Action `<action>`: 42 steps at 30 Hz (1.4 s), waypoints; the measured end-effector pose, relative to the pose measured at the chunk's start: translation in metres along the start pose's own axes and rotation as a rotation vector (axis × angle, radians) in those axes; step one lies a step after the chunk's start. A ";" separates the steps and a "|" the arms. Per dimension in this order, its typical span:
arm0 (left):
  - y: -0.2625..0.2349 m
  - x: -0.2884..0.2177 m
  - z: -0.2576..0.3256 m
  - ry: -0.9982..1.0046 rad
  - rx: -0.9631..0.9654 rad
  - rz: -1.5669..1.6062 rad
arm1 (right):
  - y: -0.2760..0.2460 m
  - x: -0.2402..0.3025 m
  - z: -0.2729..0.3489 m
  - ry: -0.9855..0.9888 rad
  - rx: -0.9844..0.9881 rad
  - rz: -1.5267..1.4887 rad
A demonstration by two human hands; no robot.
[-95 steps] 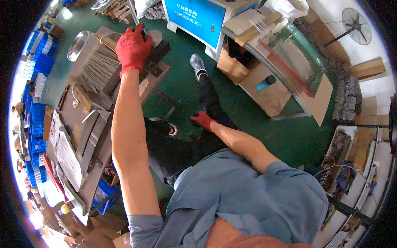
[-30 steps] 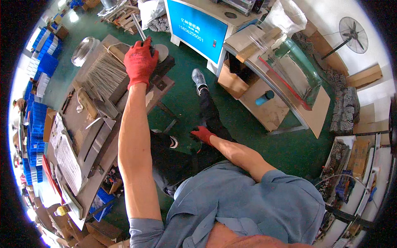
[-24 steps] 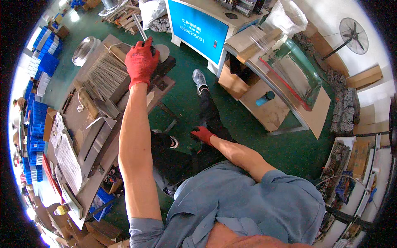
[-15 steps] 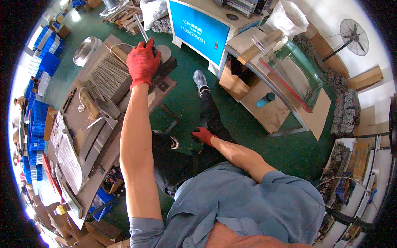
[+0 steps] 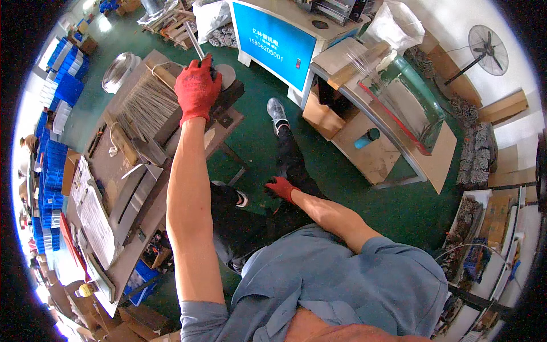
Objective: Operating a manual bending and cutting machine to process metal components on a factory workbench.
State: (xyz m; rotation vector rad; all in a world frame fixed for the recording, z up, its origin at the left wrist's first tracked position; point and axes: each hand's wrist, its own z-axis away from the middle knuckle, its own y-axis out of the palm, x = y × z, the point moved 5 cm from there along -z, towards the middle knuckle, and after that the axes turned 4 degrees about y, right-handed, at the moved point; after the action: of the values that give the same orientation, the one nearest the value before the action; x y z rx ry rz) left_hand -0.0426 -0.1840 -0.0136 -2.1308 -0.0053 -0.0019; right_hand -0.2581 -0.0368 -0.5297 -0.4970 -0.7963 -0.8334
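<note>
Seemingly, metal rod against left hand

A person in a grey-blue shirt and red gloves works beside a cluttered brown counter, the left hand at the counter's far end, at the lower end of a slanting metal rod and beside a round grey disc, its grip partly hidden. Nearer along the counter lie a sheaf of thin pale strands, a long metal plate and a printed sheet. Right of the counter, the right hand is by dark trousers; farther right is curved greenish glass.
</note>
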 end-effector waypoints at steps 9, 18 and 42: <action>0.001 0.006 0.005 -0.004 0.005 0.000 | 0.006 0.023 0.019 -0.016 0.046 -0.058; 0.001 0.006 0.004 -0.015 0.008 0.006 | 0.002 0.029 0.022 -0.019 0.028 -0.016; -0.008 0.000 0.004 -0.023 -0.011 0.043 | -0.004 -0.016 -0.014 -0.014 0.053 0.083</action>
State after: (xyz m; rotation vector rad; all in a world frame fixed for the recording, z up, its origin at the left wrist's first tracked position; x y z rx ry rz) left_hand -0.0430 -0.1768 -0.0089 -2.1419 0.0276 0.0478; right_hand -0.2624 -0.0408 -0.5507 -0.4856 -0.8037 -0.7313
